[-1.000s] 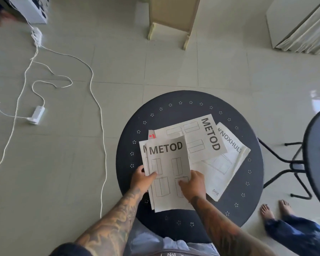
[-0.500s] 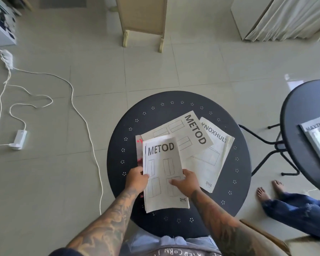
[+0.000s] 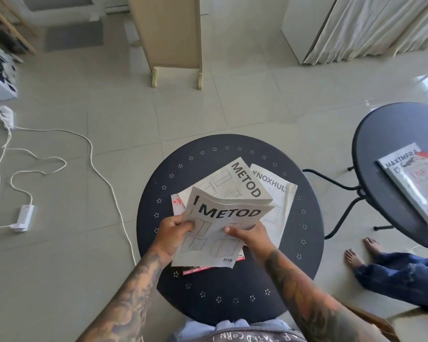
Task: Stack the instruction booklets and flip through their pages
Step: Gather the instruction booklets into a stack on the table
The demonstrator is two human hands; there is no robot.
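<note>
Above the round black table (image 3: 208, 292) I hold a white METOD booklet (image 3: 220, 215), lifted and bent, with another booklet just behind it. My left hand (image 3: 174, 230) grips its left edge and my right hand (image 3: 247, 234) grips its right side, thumb on the cover. Beneath it, a second METOD booklet (image 3: 237, 178) lies flat at an angle, with a KNOXHULT booklet (image 3: 279, 193) to its right. A red-edged booklet (image 3: 177, 202) lies at the bottom of the pile, mostly hidden.
A second black table (image 3: 391, 149) stands at the right with a MAXIMERA booklet (image 3: 398, 160) and a book on it. Another person's bare feet (image 3: 361, 253) rest on the floor between the tables. White cables and a power adapter (image 3: 24, 217) trail across the floor at left.
The METOD booklet that lay flat under my hands is now lifted off the pile and curled upward. The red-edged booklet beneath it has come into view.
</note>
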